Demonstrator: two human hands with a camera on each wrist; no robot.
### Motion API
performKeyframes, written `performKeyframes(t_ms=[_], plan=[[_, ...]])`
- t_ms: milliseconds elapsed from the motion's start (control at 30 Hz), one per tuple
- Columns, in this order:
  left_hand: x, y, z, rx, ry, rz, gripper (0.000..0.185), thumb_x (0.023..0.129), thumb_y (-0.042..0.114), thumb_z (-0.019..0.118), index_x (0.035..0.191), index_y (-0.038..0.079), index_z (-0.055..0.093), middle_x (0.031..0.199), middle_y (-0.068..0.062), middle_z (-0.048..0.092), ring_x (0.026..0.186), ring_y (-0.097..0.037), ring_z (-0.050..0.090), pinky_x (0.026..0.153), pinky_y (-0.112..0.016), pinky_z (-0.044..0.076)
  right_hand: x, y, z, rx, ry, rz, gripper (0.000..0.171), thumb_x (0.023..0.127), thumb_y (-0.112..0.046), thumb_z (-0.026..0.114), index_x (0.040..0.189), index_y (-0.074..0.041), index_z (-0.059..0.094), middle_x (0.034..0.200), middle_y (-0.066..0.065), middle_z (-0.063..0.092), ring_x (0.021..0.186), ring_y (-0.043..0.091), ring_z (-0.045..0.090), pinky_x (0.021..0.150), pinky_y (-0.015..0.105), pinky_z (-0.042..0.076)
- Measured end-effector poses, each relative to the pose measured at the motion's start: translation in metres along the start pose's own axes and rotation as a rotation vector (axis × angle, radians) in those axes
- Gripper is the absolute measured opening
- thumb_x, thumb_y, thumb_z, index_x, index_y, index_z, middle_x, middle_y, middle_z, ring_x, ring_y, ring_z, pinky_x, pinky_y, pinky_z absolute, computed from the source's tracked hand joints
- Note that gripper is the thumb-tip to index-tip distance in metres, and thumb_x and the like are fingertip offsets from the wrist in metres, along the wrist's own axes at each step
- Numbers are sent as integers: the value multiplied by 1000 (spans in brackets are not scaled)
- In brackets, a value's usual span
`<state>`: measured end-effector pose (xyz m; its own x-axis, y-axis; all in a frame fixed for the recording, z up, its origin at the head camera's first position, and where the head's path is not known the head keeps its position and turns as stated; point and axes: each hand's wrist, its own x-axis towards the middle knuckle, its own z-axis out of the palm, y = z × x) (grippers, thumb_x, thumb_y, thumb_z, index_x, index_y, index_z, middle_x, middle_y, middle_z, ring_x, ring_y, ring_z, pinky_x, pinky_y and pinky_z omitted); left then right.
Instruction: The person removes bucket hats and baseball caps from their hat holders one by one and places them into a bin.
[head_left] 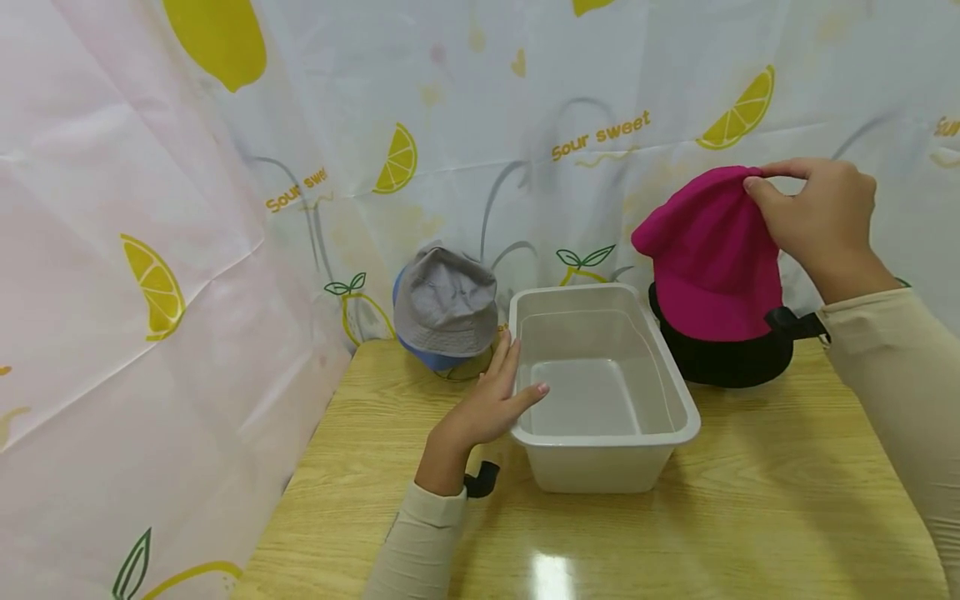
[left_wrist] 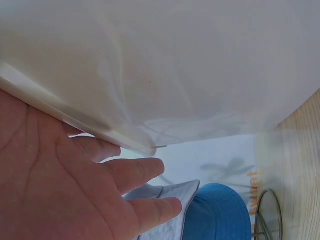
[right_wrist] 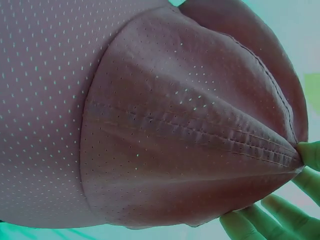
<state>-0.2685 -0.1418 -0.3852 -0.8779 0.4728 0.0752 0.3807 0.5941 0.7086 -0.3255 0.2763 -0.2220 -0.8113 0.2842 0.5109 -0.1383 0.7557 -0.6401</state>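
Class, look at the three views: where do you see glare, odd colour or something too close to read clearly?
Head view: bright glare patch on the wooden table, otherwise sharp. Left wrist view: the white bin fills the frame, washed out and soft beside the left hand. Right wrist view: a greenish cast dulls the pink cap; the right hand's fingertips look green.

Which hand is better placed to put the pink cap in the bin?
Right. The right hand already pinches the pink cap at its top, just behind the bin. The left hand rests open on the bin's left rim.
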Motion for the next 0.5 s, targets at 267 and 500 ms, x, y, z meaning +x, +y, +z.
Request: performKeyframes(t_ms=[267,500], plan=[[0,-1,1,10,5,-1,97,101,66,47,168,14,-3,169,10,-27,160,-26,-7,123,-68,0,-7,-22,1,35,13,-1,55,97,-52,59,137,-15,69,56,-44,39,140,41,45,83,31,33],[1,-1,1,8,5,2,98,102,64,47,167,12,-3,169,9,-27,160,-25,-8,124,-66,-1,-13,-44,6,100,19,-47,52,94,-51,64,132,-16,73,56,-44,48,64,-12,57,66,15,39]])
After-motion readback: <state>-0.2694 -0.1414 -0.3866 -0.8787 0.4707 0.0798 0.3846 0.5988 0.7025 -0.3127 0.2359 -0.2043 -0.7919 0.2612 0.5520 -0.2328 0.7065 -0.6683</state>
